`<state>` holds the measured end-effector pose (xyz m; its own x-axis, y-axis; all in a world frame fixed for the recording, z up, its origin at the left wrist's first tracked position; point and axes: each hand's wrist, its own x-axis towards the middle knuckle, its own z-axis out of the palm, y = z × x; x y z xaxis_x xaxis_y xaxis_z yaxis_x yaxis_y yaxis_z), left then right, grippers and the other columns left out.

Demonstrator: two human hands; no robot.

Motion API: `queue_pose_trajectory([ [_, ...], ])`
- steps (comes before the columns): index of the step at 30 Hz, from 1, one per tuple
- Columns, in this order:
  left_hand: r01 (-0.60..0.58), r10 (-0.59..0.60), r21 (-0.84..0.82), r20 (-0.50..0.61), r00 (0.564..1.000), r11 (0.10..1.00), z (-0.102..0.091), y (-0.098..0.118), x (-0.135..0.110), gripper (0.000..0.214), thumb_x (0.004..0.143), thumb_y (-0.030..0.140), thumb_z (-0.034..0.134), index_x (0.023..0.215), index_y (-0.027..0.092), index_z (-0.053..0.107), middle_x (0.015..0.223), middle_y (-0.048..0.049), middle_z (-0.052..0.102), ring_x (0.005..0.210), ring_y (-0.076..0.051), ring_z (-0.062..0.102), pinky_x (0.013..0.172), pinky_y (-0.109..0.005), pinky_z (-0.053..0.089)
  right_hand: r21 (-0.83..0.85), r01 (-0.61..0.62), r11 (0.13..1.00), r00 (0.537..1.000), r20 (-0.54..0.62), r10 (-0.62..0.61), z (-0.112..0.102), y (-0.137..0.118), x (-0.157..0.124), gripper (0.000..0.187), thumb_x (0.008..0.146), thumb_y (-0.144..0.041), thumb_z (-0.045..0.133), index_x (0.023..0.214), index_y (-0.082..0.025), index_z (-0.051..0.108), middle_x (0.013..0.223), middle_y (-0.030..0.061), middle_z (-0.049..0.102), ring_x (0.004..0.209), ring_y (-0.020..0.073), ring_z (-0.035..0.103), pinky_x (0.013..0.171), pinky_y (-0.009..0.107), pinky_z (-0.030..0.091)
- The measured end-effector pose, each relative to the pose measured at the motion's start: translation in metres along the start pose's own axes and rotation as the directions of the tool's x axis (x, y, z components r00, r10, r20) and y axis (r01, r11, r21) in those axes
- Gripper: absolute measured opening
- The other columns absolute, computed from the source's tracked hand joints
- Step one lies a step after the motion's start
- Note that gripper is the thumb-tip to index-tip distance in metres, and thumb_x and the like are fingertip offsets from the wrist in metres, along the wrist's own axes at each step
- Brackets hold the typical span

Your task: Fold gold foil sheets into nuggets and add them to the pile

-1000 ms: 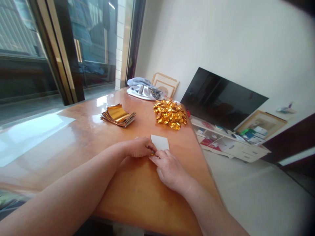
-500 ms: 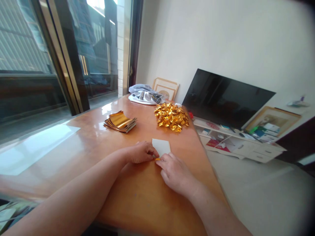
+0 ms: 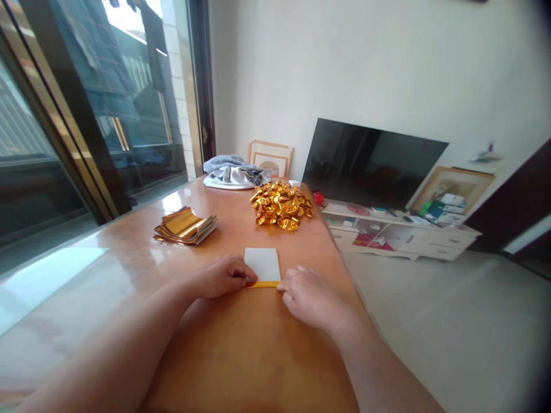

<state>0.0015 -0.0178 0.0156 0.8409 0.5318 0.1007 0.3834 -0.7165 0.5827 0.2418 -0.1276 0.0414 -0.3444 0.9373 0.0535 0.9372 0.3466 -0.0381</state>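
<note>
The fingers (image 3: 240,274) of the left hand (image 3: 221,277) lie curled at the left end of a gold strip (image 3: 262,284), and whether they pinch it cannot be told from this view. The fingers (image 3: 290,282) of the right hand (image 3: 312,298) lie loosely spread, their tips at the strip's right end, not closed on it. The strip runs along the lower edge of a white-backed foil sheet (image 3: 262,265), which lies flat on the wooden worktop (image 3: 252,350) between the hands. The step in hand appears to be a fold along that edge, with the crease formed. The next move calls for the strip to stay straight and square to the sheet. Compared with the earlier frame, the hands stand further apart and the strip shows along its full length, where the fingers previously covered most of it. Beyond the sheet lie a stack of foil sheets (image 3: 185,226) to the left and a heap of crumpled gold foil pieces (image 3: 282,205) to the right, with a folded grey cloth (image 3: 235,175) behind them.
</note>
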Motion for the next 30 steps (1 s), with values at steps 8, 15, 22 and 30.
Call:
queue_pose_trajectory([
  [8,0.060,-0.059,-0.017,0.019,0.998,0.998,0.001,0.002,-0.001,0.033,0.086,0.017,0.057,0.107,0.029,0.078,0.100,-0.0006,0.071,0.096,-0.019,0.063,0.087,-0.025,0.044,0.172,-0.113,0.979,0.979,-0.150,0.140,0.017,0.013,0.016,0.023,0.091,-0.022,0.051,0.096,-0.022,0.073,0.097,0.0062,0.069,0.092,0.0202,0.061,0.074,0.030,0.038],
  [15,0.125,-0.124,0.017,-0.046,0.991,0.992,0.004,0.001,-0.003,0.027,0.082,0.017,0.057,0.097,0.025,0.078,0.095,-0.0016,0.071,0.092,-0.019,0.064,0.085,-0.027,0.045,0.271,-0.114,0.956,0.977,-0.146,0.158,0.040,0.010,0.029,0.011,0.084,-0.022,0.058,0.087,-0.022,0.069,0.092,0.0043,0.068,0.084,0.0184,0.059,0.067,0.029,0.034],
  [22,0.234,-0.258,-0.115,-0.304,0.917,0.965,0.013,-0.003,0.002,0.028,0.084,0.036,0.058,0.102,0.019,0.072,0.089,-0.0040,0.066,0.079,-0.019,0.062,0.073,-0.029,0.047,0.486,-0.087,0.870,0.967,-0.170,0.192,0.045,0.016,0.033,0.009,0.076,-0.013,0.058,0.076,-0.021,0.063,0.081,-0.0002,0.065,0.072,0.0132,0.056,0.059,0.024,0.030],
  [30,0.264,-0.461,-0.398,-0.562,0.687,0.879,0.005,0.000,-0.001,0.034,0.089,0.054,0.058,0.086,0.020,0.059,0.078,0.0008,0.060,0.073,-0.017,0.055,0.067,-0.027,0.041,0.740,-0.034,0.671,0.889,-0.284,0.358,0.045,0.016,0.038,0.008,0.083,-0.020,0.056,0.075,-0.021,0.059,0.073,-0.0020,0.061,0.068,0.0133,0.055,0.058,0.022,0.035],
])
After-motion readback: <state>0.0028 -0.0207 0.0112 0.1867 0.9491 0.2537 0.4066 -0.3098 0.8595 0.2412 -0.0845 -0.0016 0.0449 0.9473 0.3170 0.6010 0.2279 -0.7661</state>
